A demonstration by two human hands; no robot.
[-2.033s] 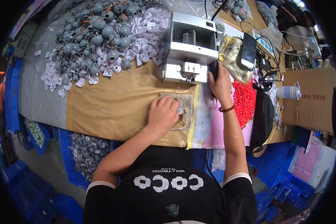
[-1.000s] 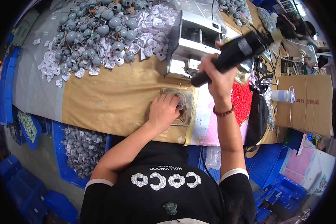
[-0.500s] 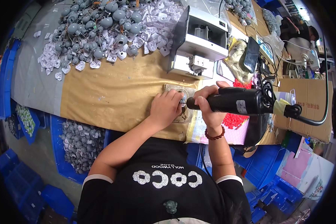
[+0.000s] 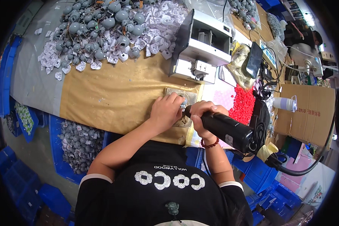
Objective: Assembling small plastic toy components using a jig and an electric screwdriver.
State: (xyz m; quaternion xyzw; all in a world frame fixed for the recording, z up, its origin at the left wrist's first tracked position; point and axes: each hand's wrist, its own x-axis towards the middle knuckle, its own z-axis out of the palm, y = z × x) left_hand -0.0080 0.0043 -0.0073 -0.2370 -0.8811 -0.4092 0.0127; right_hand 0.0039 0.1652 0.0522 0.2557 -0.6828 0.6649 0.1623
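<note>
My left hand [image 4: 165, 112] is closed around a small grey rounded part [image 4: 184, 101], pressing it on a square worn block [image 4: 191, 94] on the table. Most of the part lies behind my fingers. In my right hand [image 4: 202, 116] is a black electric screwdriver [image 4: 228, 131], gripped near its front end. Its tip points at the grey part from the right, and whether it touches is hard to make out. The screwdriver's rear end, with a taped cord [image 4: 267, 152], slants toward me on the right.
Heaped grey ball-shaped parts [image 4: 108, 22] and clear plastic pieces [image 4: 150, 34] cover the far left. A white-and-black machine [image 4: 205, 47] stands beyond my hands. To the right are red pieces [image 4: 242, 103], a phone [image 4: 254, 60] and a cardboard box [image 4: 309, 113]. A blue bin [image 4: 62, 160] sits below the table edge.
The screwdriver has swung, its rear end coming down toward me, and my right hand has shifted slightly left and nearer. More of the red pieces shows. My left hand stays almost in place.
</note>
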